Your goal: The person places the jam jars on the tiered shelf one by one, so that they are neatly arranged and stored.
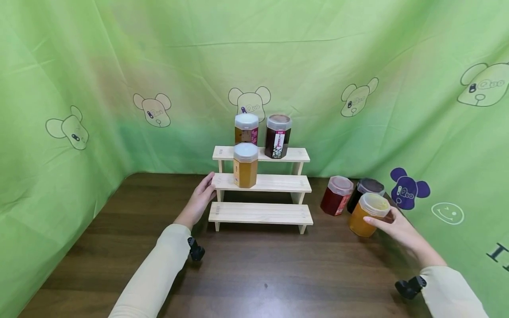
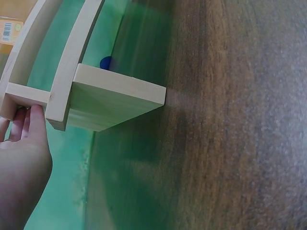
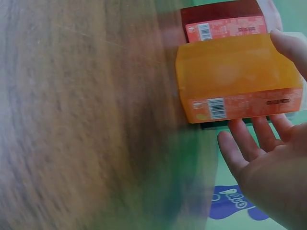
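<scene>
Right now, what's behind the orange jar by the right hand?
A dark jar: its lid and part of its side show. The orange jar covers its lower front. A red jar stands behind-left.

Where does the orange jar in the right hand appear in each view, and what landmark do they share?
Head: orange jar at lower right, in the right hand.
Left wrist: not in it; the labelled jar at upper left is another.
Right wrist: upper right, partly covering the red jar.
Shared landmark: brown table, in all three.

There are six jars (image 1: 362,222), two hands (image 1: 199,201), one stand (image 1: 260,213).
</scene>
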Motion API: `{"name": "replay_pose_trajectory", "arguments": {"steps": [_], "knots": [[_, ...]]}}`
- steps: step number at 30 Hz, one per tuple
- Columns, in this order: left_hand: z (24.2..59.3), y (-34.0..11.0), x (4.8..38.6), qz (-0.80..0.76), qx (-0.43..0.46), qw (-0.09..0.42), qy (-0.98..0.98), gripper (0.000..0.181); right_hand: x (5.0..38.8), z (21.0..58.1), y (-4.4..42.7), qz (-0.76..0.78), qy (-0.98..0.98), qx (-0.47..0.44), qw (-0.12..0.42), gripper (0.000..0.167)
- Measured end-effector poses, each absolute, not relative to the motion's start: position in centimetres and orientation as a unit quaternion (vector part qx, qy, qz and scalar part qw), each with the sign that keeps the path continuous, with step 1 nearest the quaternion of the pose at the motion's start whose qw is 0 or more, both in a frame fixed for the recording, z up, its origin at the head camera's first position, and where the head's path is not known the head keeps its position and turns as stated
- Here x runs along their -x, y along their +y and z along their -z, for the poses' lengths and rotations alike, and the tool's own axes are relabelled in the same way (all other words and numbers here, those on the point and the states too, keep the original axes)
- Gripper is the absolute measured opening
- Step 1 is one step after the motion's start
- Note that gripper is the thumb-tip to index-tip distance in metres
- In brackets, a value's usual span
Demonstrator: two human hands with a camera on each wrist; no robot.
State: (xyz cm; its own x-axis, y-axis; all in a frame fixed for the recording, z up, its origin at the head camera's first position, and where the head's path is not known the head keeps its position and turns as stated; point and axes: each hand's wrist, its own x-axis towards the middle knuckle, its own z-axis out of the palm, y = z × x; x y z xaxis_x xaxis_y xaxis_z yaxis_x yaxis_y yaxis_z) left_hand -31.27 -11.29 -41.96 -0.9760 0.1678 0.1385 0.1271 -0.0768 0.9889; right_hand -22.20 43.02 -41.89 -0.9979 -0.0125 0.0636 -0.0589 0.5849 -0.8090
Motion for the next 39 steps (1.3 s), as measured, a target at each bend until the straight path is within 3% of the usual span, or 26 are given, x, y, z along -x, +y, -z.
{"name": "replay_pose_trajectory", "arguments": {"steps": [6,14,39], "knots": [[41.9,-11.3,31.3,-0.726,-0.108,0.018,0.679,0.053,22.6,42.9,42.8,-0.478,-0.878,0.003,-0.015,0.086],[41.8,-11.3,31.2,-0.723,-0.108,0.018,0.682,0.053,22.8,43.6,42.6,-0.495,-0.869,0.009,-0.026,0.093],[41.8,-11.4,31.2,-0.725,-0.109,0.018,0.68,0.053,22.7,43.6,42.6,-0.432,-0.902,0.006,0.008,0.084]]}}
